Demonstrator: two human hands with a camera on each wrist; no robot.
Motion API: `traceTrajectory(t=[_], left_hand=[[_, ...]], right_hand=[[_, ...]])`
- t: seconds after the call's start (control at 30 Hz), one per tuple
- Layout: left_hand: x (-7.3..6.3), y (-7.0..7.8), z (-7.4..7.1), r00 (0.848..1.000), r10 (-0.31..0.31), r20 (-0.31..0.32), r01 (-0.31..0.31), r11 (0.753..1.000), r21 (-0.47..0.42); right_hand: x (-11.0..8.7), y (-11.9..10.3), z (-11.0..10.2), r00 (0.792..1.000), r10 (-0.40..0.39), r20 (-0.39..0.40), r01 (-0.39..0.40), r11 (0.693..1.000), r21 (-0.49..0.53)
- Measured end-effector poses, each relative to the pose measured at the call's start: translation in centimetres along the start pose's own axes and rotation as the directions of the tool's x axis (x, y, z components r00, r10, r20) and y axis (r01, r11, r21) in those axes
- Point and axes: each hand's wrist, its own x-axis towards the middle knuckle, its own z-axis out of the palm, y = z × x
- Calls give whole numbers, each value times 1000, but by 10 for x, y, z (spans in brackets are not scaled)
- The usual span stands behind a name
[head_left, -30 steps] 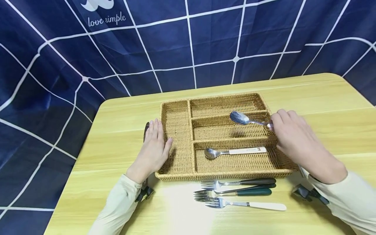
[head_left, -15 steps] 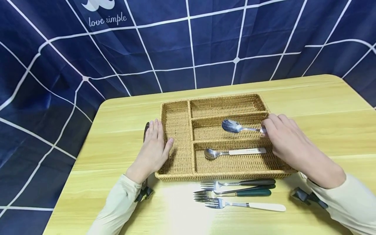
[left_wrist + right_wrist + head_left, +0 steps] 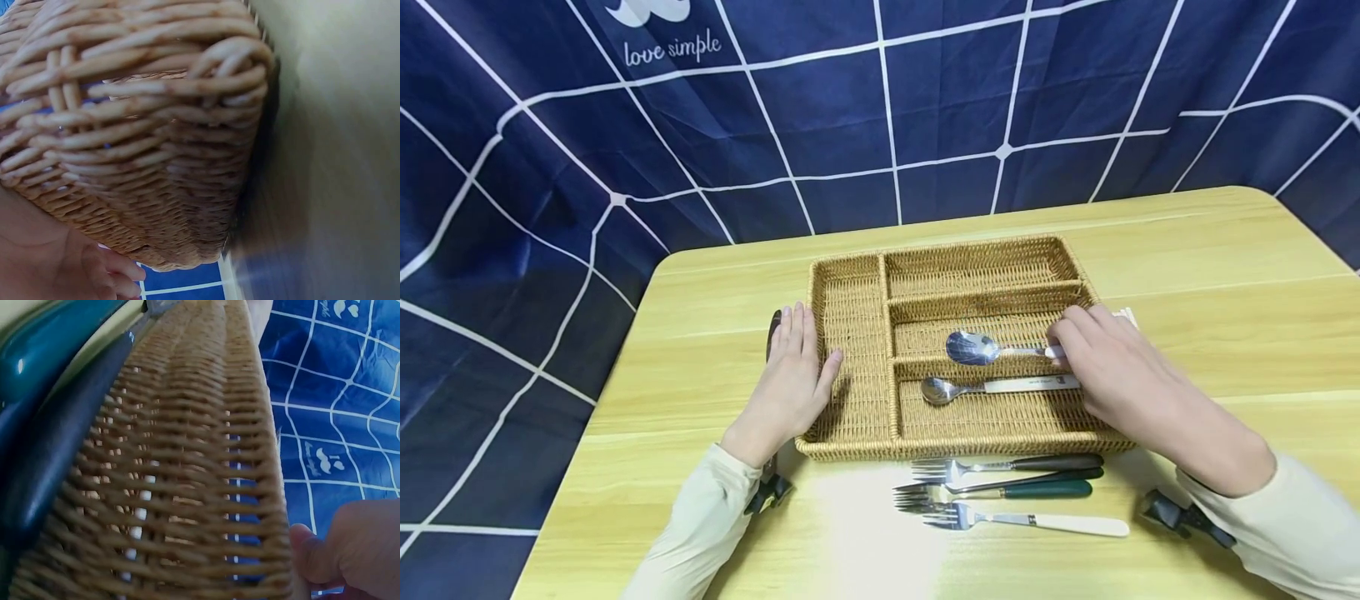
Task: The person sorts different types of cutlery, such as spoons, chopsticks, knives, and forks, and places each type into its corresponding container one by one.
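My right hand (image 3: 1120, 375) pinches the pale handle of a metal spoon (image 3: 972, 348). The spoon's bowl points left, over the divider between the middle and front compartments of a wicker cutlery tray (image 3: 850, 452). Most of its handle is hidden by the fingers. In the front compartment lies another spoon (image 3: 1028, 384) with a white handle, its end covered by the right hand. My left hand (image 3: 786, 387), fingers straight, rests along the tray's left side; the left wrist view shows part of that hand (image 3: 69, 256) by the woven wall (image 3: 156, 162).
Several forks lie before the tray: a black-handled one (image 3: 1060, 462), a green-handled one (image 3: 1048, 489) and a white-handled one (image 3: 1078, 526) among them. A dark object (image 3: 773, 329) shows beside the left fingers. A white ridged thing (image 3: 1126, 315) pokes out behind the right hand. Blue curtain (image 3: 820, 108) hangs behind the table.
My right hand has carried the spoon leftward and toward the front of the tray, from the middle compartment to the front divider. The left hand has stayed in place.
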Motion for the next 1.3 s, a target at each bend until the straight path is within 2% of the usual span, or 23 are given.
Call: traceTrajectory(t=[0.17, 0.43, 0.67, 0.9, 1.17, 1.3], left_hand=[[0, 0, 0, 1000, -5, 4, 5, 1000, -7], [1, 0, -2, 1000, -10, 3, 10, 1000, -8], [2, 0, -3, 1000, -18, 7, 18, 1000, -13], [1, 1, -1, 1000, -15, 8, 15, 1000, -15], [2, 1, 0, 1000, -4, -12, 4, 1000, -14], [2, 0, 0, 1000, -14, -6, 14, 1000, -24]], right_hand=[[-1, -6, 4, 999, -37, 29, 36, 998, 46], [0, -11, 11, 980, -49, 192, 33, 996, 86], [-3, -2, 22, 971, -128, 203, 94, 981, 172], [-3, 1, 22, 950, -144, 276, 80, 970, 231], [-2, 0, 23, 953, -138, 269, 76, 970, 230], [0, 1, 27, 939, -133, 317, 46, 963, 267]])
